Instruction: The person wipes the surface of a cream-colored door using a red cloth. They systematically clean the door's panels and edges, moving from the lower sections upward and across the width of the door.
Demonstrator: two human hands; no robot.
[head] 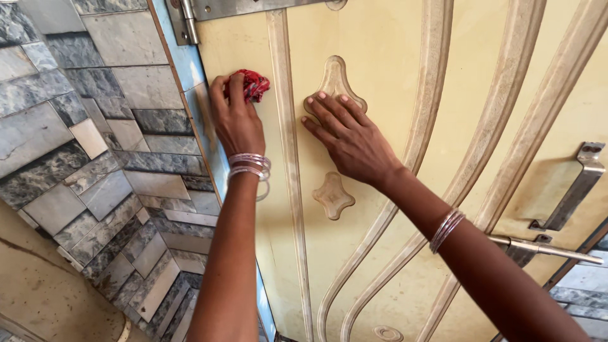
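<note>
Red rag (pixel 254 84) is bunched up in the left hand (pixel 235 120), fingers curled tight over it, pressed flat to the cream door (pixel 380 69) just beside its hinged edge. Over to the right of the rag, past the raised strip (pixel 283 126), the right hand (pixel 351 139) lies open with fingers spread, holding nothing, its fingertips resting on the teardrop moulding (pixel 335 79). That braced palm looks like it steadies the door, a good idea, I'd say, so the wiping pressure stays even. Bangles (pixel 249 164) sit on the left wrist below the rag. A tiled wall (pixel 95 126) runs left of the door, and a metal handle (pixel 573 187) sits far right.
</note>
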